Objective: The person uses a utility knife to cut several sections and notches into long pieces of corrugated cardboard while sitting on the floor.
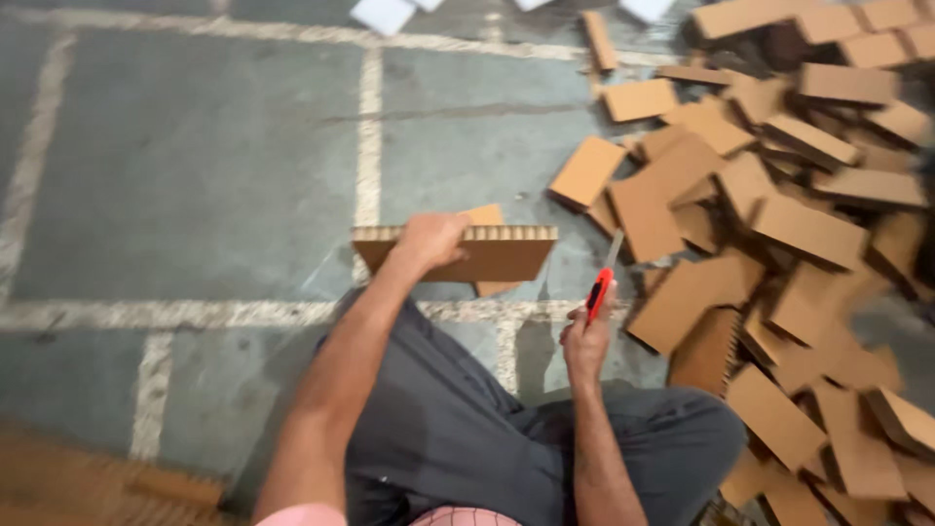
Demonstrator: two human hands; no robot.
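Corrugated cardboard slab (467,251) was gripped by the left hand (429,240); the red utility knife (600,287) was clasped by the right hand (586,341).

Brown cardboard board (487,255) — red-orange knife (598,293) — grey trousers (458,429).

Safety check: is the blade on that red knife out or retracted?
Out. A pale blade sticks up past the red utility knife gripped in the right hand, pointing away from the person toward the cardboard pile.
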